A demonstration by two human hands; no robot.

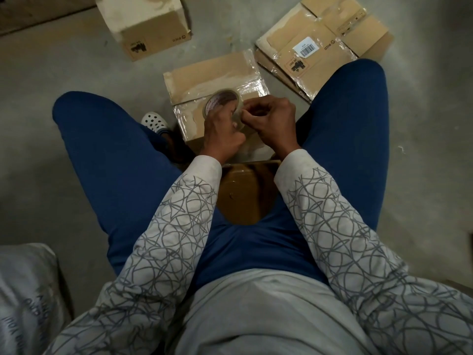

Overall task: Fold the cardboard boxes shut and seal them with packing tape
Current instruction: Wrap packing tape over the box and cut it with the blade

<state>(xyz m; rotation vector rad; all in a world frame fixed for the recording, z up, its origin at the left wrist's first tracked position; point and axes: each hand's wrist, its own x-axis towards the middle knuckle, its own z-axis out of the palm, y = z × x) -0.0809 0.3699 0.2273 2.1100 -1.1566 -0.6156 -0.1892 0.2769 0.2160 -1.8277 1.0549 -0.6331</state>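
A cardboard box [210,75] stands on the floor between my knees, its flaps folded down and clear tape shining along its edges. Over its near half my left hand [222,130] grips a roll of clear packing tape [222,98] from below. My right hand [272,119] is curled beside the roll, its fingertips pinching at the roll's rim where the tape end lies. The tape end itself is too small to make out.
A taped box [322,44] with a barcode label lies at the upper right. Another box [143,19] stands at the upper left. A wooden stool seat [243,193] shows between my thighs. A grey sack [25,290] sits at the lower left. My white clog [153,121] rests left of the box.
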